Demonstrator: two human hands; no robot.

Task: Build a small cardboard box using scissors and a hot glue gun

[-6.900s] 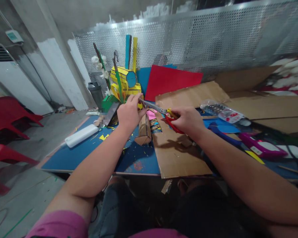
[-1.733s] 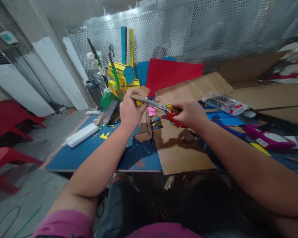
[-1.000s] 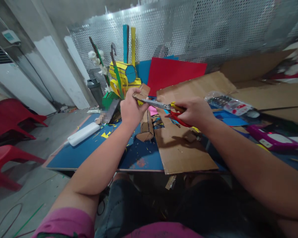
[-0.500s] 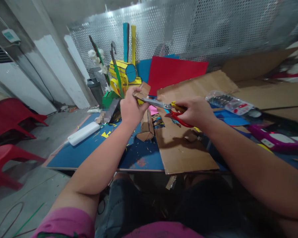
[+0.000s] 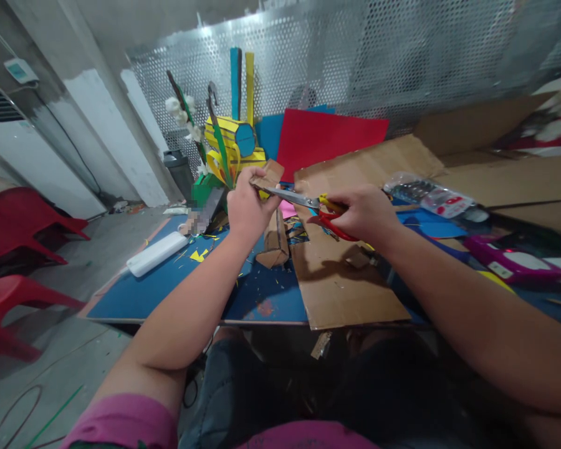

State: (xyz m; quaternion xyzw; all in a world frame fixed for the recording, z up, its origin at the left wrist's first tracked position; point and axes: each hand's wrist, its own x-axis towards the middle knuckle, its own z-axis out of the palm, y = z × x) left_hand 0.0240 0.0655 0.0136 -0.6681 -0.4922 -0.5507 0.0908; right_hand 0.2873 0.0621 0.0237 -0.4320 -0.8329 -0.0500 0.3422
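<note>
My left hand [image 5: 247, 209] is closed on a small piece of brown cardboard [image 5: 270, 174], held up above the table. My right hand [image 5: 362, 215] grips red and yellow handled scissors [image 5: 308, 204]; their steel blades reach left and meet the cardboard piece at my left fingers. Below the hands a folded cardboard shape [image 5: 274, 240] stands on the blue table top [image 5: 159, 287], next to a flat cardboard sheet [image 5: 341, 287].
A yellow, blue and green paper craft model [image 5: 231, 146] stands at the back, with red [image 5: 327, 140] and blue sheets leaning on the perforated metal panel. A white block [image 5: 156, 252] lies left. A plastic packet [image 5: 425, 198], magenta tool [image 5: 509, 265] and cardboard lie right. Red chairs [image 5: 19, 249] stand left.
Since the oldest frame my left hand has lifted the cardboard piece so it shows above the fingers. Over the last second both hands and the scissors barely shifted.
</note>
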